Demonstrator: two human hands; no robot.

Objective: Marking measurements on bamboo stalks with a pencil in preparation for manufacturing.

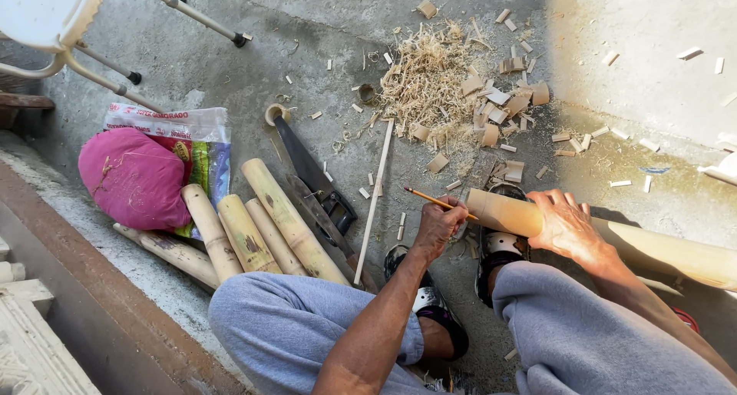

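Here, right hand (566,226) clamped over bamboo pole (614,237), left hand (439,224) pinching pencil (432,200) at pole's cut end, bare concrete floor (652,42) beyond pole.

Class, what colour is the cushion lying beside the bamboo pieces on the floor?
The cushion is pink-magenta, seen best in the head view.

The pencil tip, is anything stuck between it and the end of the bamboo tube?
Nothing visible. The left hand holds the pencil right by the cut end of the bamboo tube, which the right hand grips. Whether the tip touches the bamboo cannot be told.
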